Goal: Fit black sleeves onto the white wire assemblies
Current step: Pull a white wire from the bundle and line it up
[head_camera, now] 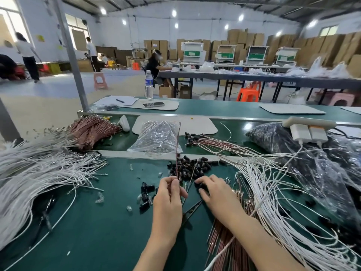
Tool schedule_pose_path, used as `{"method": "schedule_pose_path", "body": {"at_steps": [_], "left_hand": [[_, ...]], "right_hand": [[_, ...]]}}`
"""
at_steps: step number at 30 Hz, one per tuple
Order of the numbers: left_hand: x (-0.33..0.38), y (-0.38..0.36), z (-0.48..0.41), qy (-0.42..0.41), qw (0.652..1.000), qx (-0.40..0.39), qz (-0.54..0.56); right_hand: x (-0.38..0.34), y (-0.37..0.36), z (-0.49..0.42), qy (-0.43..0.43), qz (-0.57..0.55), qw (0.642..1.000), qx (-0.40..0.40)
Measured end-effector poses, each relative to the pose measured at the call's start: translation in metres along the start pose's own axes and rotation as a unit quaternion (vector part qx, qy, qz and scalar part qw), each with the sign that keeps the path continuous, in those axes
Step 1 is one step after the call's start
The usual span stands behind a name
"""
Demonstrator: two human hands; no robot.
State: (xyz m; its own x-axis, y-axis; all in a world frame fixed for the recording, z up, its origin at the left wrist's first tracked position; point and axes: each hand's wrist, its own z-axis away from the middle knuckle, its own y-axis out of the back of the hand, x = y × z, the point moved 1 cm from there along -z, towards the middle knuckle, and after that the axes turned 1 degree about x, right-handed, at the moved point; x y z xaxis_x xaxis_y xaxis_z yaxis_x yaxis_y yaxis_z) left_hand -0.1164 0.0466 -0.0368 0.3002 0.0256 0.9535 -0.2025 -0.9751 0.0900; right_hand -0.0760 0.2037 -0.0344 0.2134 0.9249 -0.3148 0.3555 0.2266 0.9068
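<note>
I see green bench [97, 231]: white wires [29, 173] heaped at left and lower right, black sleeves [193, 166] piled centre, clear bag [156, 137] above them, copper bundle [91, 132] upper left.

Working remotely, I saw the left hand [170, 194] pinching a thin reddish wire [178, 145] that stood nearly upright above the green bench [97, 222]. The right hand [216, 194] curled fingers and thumb round a black sleeve [202, 186] at the near edge of the pile of black sleeves [193, 166]. White wire assemblies [39, 173] fanned out at far left, more lay at right, and copper-coloured wires [224, 243] lay under the right forearm.
</note>
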Motion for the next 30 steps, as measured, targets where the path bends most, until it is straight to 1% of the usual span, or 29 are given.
{"method": "schedule_pose_path", "body": {"at_steps": [2,5,9,14,16,20,22,23,25,27,30], "left_hand": [[0.003,0.002,0.001,-0.002,1.0,0.009,0.013],[0.007,0.003,0.0,-0.007,1.0,0.018,0.02],[0.0,0.005,0.0,-0.008,1.0,0.012,0.018],[-0.002,0.002,-0.004,-0.023,1.0,-0.003,0.008],[-0.003,0.001,-0.004,-0.031,0.999,-0.013,-0.008],[-0.005,0.001,-0.003,-0.05,0.996,-0.047,-0.056],[-0.008,0.0,-0.002,-0.065,0.991,-0.078,-0.092],[-0.009,-0.001,-0.001,-0.073,0.987,-0.09,-0.11],[-0.01,-0.001,-0.001,-0.085,0.983,-0.1,-0.125],[-0.008,-0.001,0.0,-0.086,0.986,-0.094,-0.108],[-0.005,0.0,0.002,-0.074,0.991,-0.083,-0.069]], "right_hand": [[0.003,-0.001,0.001,0.0,-0.013,1.0,0.011],[0.006,0.0,0.004,-0.016,-0.095,0.994,0.041],[0.008,0.002,0.006,-0.039,-0.238,0.966,0.094],[0.008,0.012,0.007,-0.057,-0.327,0.933,0.141],[0.005,0.013,0.008,-0.062,-0.38,0.914,0.131],[-0.006,0.014,0.009,-0.059,-0.536,0.841,0.036],[-0.01,0.013,0.012,-0.061,-0.574,0.817,0.003],[-0.012,0.013,0.013,-0.063,-0.578,0.814,-0.001],[-0.012,0.011,0.016,-0.072,-0.57,0.818,0.007],[-0.01,0.009,0.017,-0.083,-0.558,0.826,0.008],[-0.01,0.009,0.019,-0.082,-0.545,0.834,-0.016]]}}
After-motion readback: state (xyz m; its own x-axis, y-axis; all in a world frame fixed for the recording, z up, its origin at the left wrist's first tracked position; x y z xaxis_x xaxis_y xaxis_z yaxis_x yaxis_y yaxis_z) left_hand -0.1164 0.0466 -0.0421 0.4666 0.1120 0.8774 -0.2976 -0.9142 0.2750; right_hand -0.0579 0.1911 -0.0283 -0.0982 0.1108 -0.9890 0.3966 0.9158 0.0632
